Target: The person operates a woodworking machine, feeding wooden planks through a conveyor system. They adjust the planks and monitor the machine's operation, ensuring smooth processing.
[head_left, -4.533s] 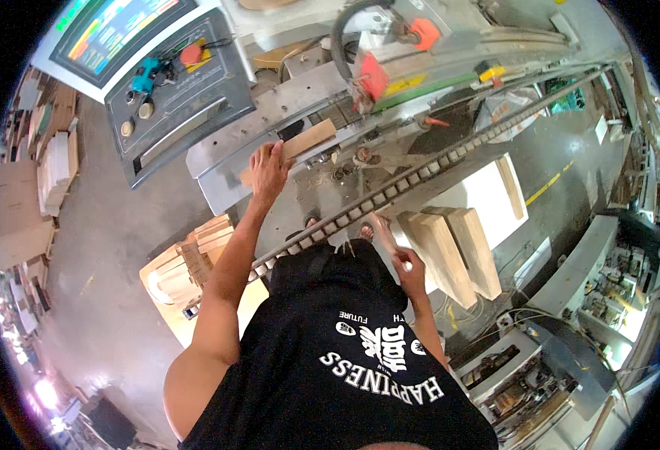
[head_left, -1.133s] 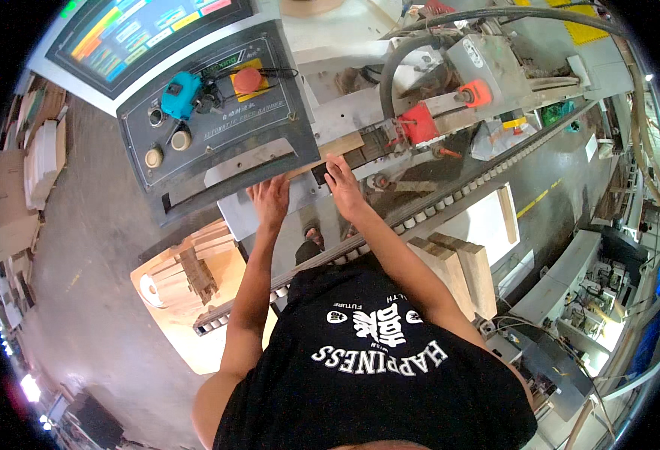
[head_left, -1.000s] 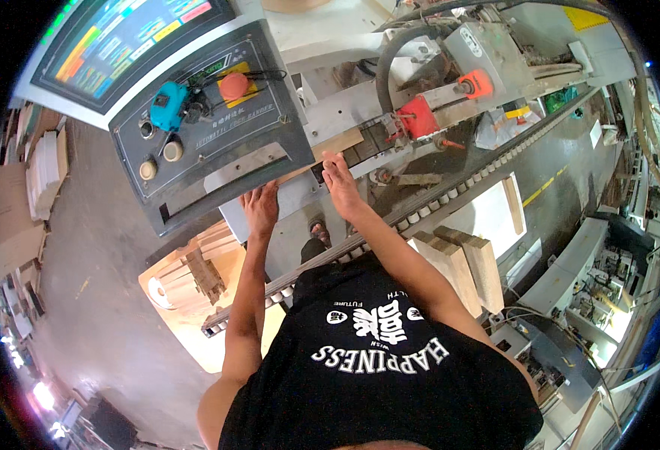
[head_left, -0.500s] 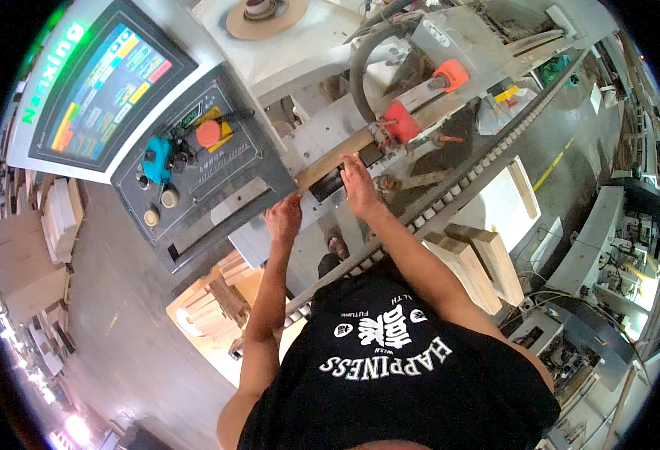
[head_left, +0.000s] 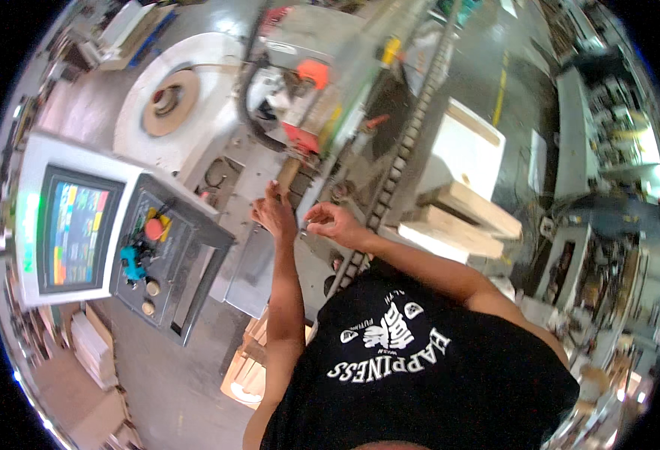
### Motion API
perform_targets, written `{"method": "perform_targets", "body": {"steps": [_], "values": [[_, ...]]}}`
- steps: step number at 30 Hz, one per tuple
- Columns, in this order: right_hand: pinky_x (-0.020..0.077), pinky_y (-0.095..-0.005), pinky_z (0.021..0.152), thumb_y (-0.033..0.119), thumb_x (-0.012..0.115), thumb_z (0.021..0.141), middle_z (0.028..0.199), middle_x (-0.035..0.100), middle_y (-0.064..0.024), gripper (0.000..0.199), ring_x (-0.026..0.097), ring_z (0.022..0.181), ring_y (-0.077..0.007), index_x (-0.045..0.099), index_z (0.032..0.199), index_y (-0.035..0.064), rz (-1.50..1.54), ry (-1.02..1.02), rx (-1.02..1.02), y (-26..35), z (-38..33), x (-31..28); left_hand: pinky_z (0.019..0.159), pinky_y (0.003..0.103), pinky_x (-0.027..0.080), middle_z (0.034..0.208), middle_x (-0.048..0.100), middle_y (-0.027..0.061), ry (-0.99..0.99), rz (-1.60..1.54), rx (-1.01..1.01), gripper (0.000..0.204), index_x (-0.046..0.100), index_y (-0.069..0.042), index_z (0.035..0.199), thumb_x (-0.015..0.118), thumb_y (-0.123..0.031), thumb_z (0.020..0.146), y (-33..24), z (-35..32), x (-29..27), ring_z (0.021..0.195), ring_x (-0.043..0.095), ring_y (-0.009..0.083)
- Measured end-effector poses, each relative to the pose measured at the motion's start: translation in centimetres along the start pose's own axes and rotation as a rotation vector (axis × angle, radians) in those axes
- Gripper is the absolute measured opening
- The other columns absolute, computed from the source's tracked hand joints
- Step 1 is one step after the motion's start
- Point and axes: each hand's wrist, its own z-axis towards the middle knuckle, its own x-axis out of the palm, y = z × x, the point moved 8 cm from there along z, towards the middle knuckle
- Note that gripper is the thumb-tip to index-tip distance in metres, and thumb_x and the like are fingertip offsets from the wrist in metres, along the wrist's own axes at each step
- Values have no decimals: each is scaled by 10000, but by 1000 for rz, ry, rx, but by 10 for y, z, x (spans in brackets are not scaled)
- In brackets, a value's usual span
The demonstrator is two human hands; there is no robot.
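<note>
A narrow wooden strip point(head_left: 290, 174) lies on the machine's grey bed, its far end close to a red guard point(head_left: 300, 139). My left hand point(head_left: 274, 214) is beside the near end of the strip, fingers apart and nothing seen in them. Whether its fingertips touch the wood I cannot tell. To the right, at the near edge of the bed, my right hand point(head_left: 333, 223) has its thumb and fingers loosely curved with a gap between them. Motion blur softens both hands.
A control panel with a lit screen point(head_left: 79, 229) and a red button point(head_left: 154, 229) stands at left. Behind the bed is a round tape reel point(head_left: 171, 103). A chain-like track point(head_left: 401, 154) runs along the right, with wooden blocks point(head_left: 468, 210) beyond it.
The view has swung, shifting the machine leftward in the picture. My hands have come closer together; the right hand has drawn back from the wooden strip, of which less shows now.
</note>
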Motion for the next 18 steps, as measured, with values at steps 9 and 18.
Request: {"method": "perform_targets", "body": {"steps": [9, 18], "values": [[594, -440, 933, 395, 805, 902, 1176, 739, -148, 419, 723, 1073, -329, 740, 1189, 97, -1157, -397, -59, 94, -199, -173, 1086, 501, 362, 1103, 787, 2, -159, -104, 125, 388, 723, -183, 1333, 723, -380, 999, 10, -9, -4, 1160, 613, 274], [612, -514, 804, 364, 816, 900, 959, 780, -176, 628, 771, 897, -381, 596, 1444, 139, -1353, -473, 670, 38, -301, -271, 1005, 454, 426, 963, 748, 18, 94, -260, 206, 322, 720, -103, 1266, 760, -175, 955, 14, -141, -6, 906, 681, 257]]}}
